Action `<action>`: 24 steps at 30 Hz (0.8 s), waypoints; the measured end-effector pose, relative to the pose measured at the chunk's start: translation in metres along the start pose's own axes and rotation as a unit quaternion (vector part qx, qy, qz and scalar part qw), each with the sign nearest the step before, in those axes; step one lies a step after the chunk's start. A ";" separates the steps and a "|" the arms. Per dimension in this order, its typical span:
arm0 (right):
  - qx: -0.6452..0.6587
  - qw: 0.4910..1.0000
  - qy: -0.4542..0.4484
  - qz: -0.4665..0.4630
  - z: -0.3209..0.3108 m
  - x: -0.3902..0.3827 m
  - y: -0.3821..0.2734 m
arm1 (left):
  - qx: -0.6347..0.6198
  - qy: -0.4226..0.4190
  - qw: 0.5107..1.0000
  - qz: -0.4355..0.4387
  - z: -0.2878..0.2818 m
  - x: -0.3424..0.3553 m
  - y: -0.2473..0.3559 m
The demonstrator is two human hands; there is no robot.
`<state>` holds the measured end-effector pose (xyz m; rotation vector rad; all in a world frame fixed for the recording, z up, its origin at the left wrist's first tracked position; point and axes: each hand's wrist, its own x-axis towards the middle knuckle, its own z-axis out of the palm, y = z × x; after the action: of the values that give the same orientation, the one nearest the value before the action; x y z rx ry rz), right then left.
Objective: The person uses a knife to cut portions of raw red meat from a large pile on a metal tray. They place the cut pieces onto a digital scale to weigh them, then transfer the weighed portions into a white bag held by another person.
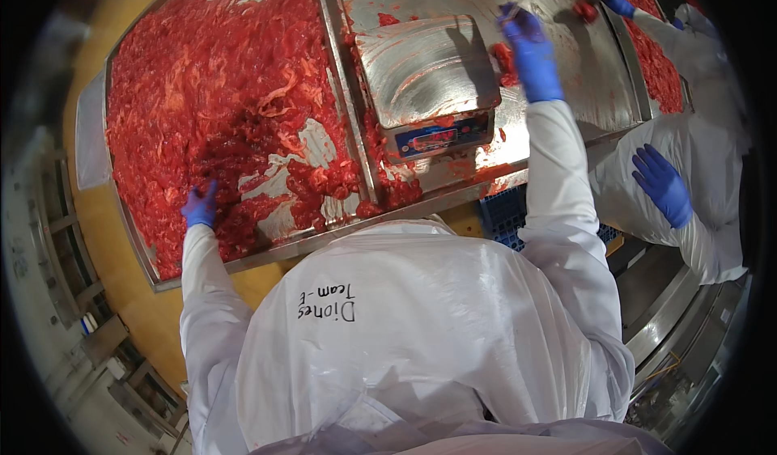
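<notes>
Two blue-gloved hands work over steel trays in the head view, the only one. The left hand (201,206) is at the near left part of a broad tray (303,249), its fingers loosely apart, with no piece visibly gripped; whether the fingertips press into the red meat (218,91) I cannot tell. The right hand (530,55) is raised just beyond the right side of a scale (429,75), fingers somewhat bent; blur and shadow hide whether it has hold of anything. To handle the trimmings well, I would scoop with cupped fingers rather than pinch, since they look wet and likely to slip, and keep wrist and sleeve off the scale's pan so that nothing leans on it. The meat lies mainly in that left tray, thick toward the far and left sides and thinner at the near right corner, where bare metal shows. Beside it, a second tray (599,75) bears the scale, whose pan carries only smears, with a small red lump (504,63) near its right edge. Further right, another tray holds more meat (660,67), near a co-worker's raised glove (619,4).
</notes>
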<state>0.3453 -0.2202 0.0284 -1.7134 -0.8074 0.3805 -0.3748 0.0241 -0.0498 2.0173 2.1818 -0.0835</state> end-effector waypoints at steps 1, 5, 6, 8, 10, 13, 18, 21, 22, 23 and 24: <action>0.103 0.994 0.017 0.006 -0.011 -0.003 -0.046 | 0.014 -0.040 0.999 -0.011 0.011 -0.009 -0.002; 0.310 0.949 -0.050 0.045 -0.041 0.005 -0.032 | -0.143 -0.077 0.981 0.105 0.040 -0.073 0.105; 0.178 0.980 0.006 0.083 -0.041 0.003 -0.002 | -0.329 -0.204 0.921 0.051 0.036 -0.095 0.141; 0.111 0.986 0.024 0.120 -0.026 -0.009 -0.003 | -0.149 -0.273 0.926 0.214 0.030 -0.131 0.193; 0.139 0.982 0.021 0.127 -0.009 -0.042 -0.021 | -0.143 -0.082 0.877 0.451 0.047 -0.169 0.231; 0.154 0.985 -0.016 0.079 0.005 -0.081 -0.024 | -0.150 -0.111 0.883 0.431 0.058 -0.145 0.280; 0.135 0.984 -0.035 0.114 -0.010 -0.121 -0.024 | -0.495 -0.443 0.675 0.321 -0.015 -0.083 0.335; 0.183 0.974 -0.027 0.133 -0.009 -0.129 -0.024 | -0.546 -0.528 0.571 0.311 -0.104 -0.143 0.408; 0.202 0.970 -0.032 0.133 -0.007 -0.130 -0.027 | -0.515 -0.522 0.574 0.363 -0.110 -0.152 0.425; 0.221 0.966 -0.034 0.133 -0.006 -0.132 -0.029 | -0.480 -0.517 0.574 0.416 -0.111 -0.155 0.436; 0.228 0.962 -0.043 0.141 -0.005 -0.133 -0.034 | -0.429 -0.436 0.648 0.454 -0.108 -0.153 0.440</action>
<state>0.2428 -0.3108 0.0411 -1.3812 -0.4845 0.7779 0.0642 -0.0731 0.1132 1.6225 0.3187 0.0872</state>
